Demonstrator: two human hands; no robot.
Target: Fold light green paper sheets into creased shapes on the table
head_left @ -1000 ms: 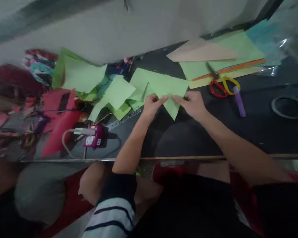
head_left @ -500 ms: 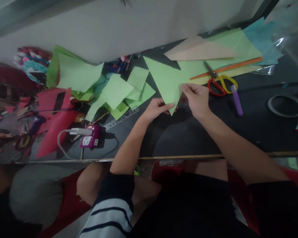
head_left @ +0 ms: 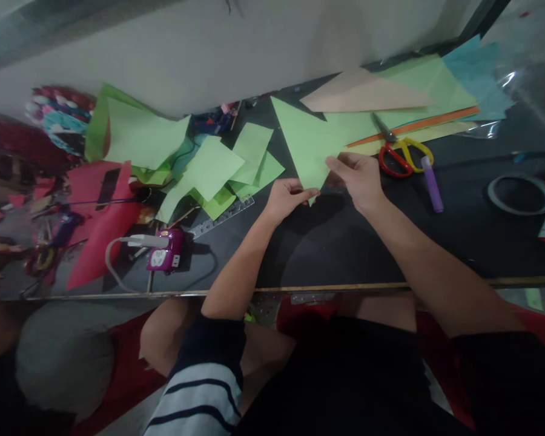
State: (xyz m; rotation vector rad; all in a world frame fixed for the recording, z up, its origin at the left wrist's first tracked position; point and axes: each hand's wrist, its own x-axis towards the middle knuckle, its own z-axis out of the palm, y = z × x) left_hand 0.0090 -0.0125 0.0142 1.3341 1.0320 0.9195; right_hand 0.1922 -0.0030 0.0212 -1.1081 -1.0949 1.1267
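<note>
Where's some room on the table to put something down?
Bare black tabletop lies between the left forearm and right forearm, below the held green paper. Another patch lies between the purple marker and the gray ring. It's crowded on the left, with red paper, green sheets and a purple adapter, and around the scissors.

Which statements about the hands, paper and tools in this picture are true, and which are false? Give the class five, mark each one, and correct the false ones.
1. The left hand and the right hand hold the same light green sheet. True.
2. The scissors overlap the orange strip. True.
3. The right hand holds the scissors. False: it holds the light green sheet.
4. A white plug sits in the purple adapter. True.
5. The purple adapter lies nearer the right hand than the left hand. False: it is nearer the left hand.
</note>
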